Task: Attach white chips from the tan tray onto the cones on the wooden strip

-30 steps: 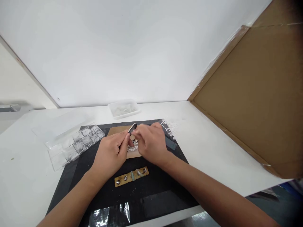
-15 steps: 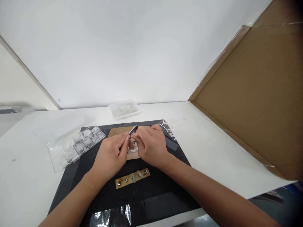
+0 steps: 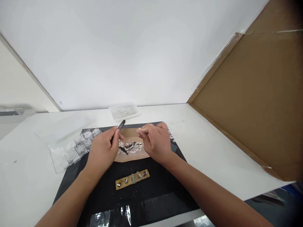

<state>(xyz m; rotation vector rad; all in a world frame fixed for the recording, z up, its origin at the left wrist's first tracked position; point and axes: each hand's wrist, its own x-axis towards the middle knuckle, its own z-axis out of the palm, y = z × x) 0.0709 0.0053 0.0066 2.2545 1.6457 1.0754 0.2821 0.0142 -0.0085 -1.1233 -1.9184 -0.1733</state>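
My left hand (image 3: 105,146) is closed round a slim dark piece with a rounded end (image 3: 121,125), which sticks up past the thumb and finger. My right hand (image 3: 155,138) is pinched to its right, with a hint of something pale and tiny at the fingertips that I cannot make out. Between and below the hands, small white pieces (image 3: 136,147) lie heaped with dark strips (image 3: 123,150) on a brown sheet (image 3: 129,158). Nearer me, a yellowish strip (image 3: 121,184) carries several metal bits and a pale green one on the black mat (image 3: 127,200).
A clear compartment box (image 3: 71,148) with small plastic bags stands at the left. A shallow translucent tray (image 3: 124,111) sits by the back wall. More white pieces (image 3: 173,131) lie at the mat's far right corner. A cardboard panel (image 3: 248,94) rises on the right.
My hands have moved apart, the dark piece going left with my left hand. The white pieces and dark strips between them now show more fully. The view has shifted slightly.
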